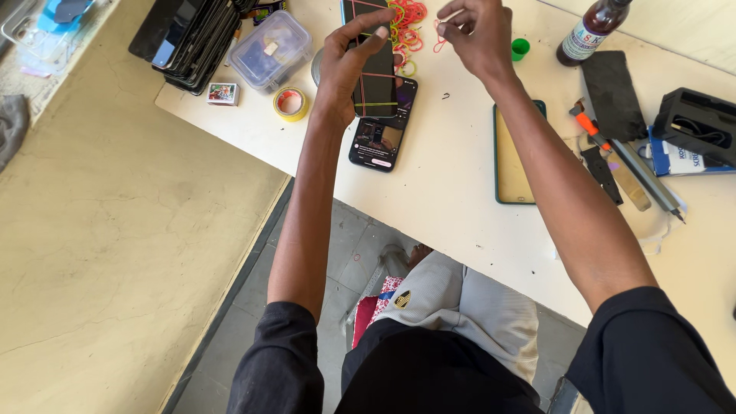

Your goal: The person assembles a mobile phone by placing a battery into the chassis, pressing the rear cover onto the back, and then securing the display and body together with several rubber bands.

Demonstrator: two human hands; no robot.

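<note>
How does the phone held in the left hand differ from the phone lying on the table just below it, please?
The held phone has a dark screen, while the lying phone shows a lit picture. The held phone is gripped by the left hand and crossed by rubber bands; the lying phone sits flat on the table, unbanded. Both are dark slab phones, pointing roughly the same way.

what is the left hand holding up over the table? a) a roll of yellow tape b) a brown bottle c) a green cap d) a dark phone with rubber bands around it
d: the left hand grips a dark phone with thin rubber bands stretched around it, while the right hand pinches a rubber band beside the pile of bands.
</note>
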